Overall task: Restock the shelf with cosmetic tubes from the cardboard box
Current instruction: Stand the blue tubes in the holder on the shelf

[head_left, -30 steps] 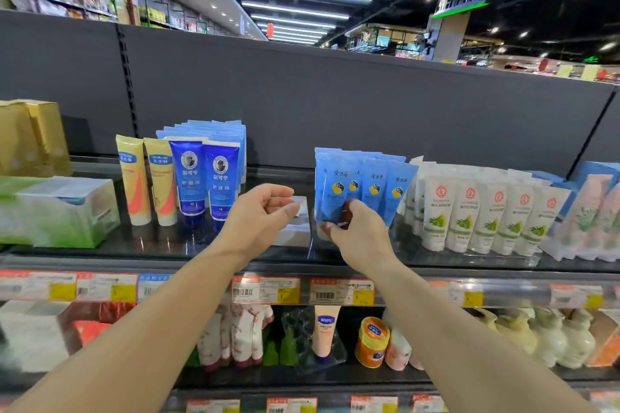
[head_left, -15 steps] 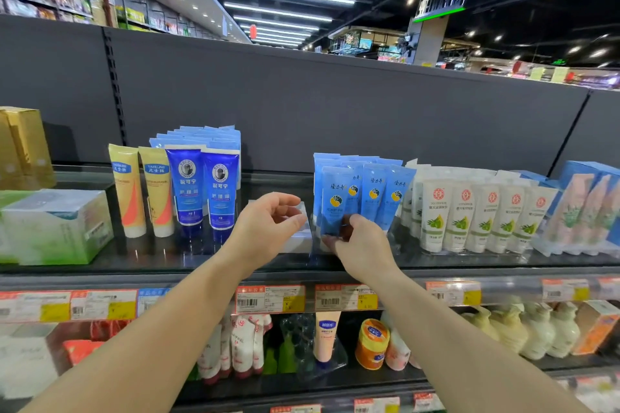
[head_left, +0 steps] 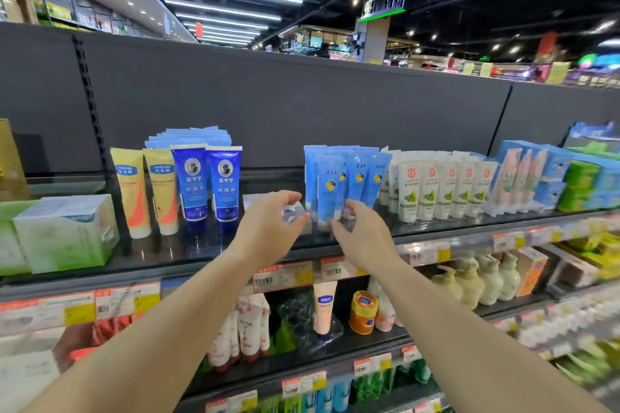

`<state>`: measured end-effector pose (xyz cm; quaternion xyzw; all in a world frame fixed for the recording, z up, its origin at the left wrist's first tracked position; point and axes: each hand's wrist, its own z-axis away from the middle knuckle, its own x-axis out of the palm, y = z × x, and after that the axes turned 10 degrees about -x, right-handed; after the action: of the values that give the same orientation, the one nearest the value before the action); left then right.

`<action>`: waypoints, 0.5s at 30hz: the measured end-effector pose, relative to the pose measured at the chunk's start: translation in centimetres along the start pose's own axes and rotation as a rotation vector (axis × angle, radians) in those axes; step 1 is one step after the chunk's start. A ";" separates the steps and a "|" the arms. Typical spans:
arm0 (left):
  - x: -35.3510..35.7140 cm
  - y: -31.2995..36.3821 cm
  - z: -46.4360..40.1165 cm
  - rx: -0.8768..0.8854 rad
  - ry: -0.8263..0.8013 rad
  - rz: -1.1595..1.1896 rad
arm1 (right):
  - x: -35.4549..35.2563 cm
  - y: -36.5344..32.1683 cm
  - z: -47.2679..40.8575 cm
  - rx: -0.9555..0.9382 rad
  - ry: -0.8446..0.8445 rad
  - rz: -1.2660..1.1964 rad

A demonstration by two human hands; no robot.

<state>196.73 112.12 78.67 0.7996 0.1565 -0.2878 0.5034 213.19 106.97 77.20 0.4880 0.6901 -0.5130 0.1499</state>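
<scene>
A cluster of light blue cosmetic tubes [head_left: 349, 178] stands upright on the dark top shelf [head_left: 188, 251], caps down. My right hand [head_left: 364, 233] is just in front of their bases, fingers loosely curled and thumb spread. Contact with the caps is blurred and I see no firm grip. To the left of the tubes my left hand [head_left: 270, 225] hovers with relaxed, curved fingers and holds nothing. A small clear plastic piece [head_left: 293, 211] sits on the shelf between my hands. No cardboard box appears in this view.
Dark blue tubes [head_left: 208, 181] and yellow tubes [head_left: 147, 191] stand left of my hands, with a green-white carton [head_left: 67, 231] further left. White tubes [head_left: 439, 188] and blue-green boxes [head_left: 577, 178] fill the right. Price tags line the shelf edge [head_left: 285, 275]; lower shelves hold bottles and jars.
My right hand has drawn back slightly from the light blue tubes and its fingers have loosened. My left hand has drifted a little closer to them. The camera has shifted.
</scene>
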 end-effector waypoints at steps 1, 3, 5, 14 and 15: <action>-0.3 -0.1 0.6 0.028 0.005 -0.050 | -0.1 -0.4 0.5 -0.015 -0.001 0.049; -1.0 -0.1 2.0 0.066 0.012 -0.188 | -0.5 -1.5 1.9 -0.058 -0.015 0.160; -1.9 0.0 4.0 0.053 0.014 -0.351 | -0.8 -2.5 3.6 -0.102 -0.055 0.273; -6.7 -3.8 16.9 -0.088 0.021 -0.581 | 0.5 -9.6 15.1 -0.162 -0.234 0.292; -7.7 -4.4 18.2 -0.086 0.039 -0.580 | 1.0 -10.6 16.2 -0.176 -0.243 0.287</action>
<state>182.81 98.15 74.28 0.7047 0.4003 -0.3974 0.4303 199.16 93.64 75.53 0.5011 0.6324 -0.4791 0.3455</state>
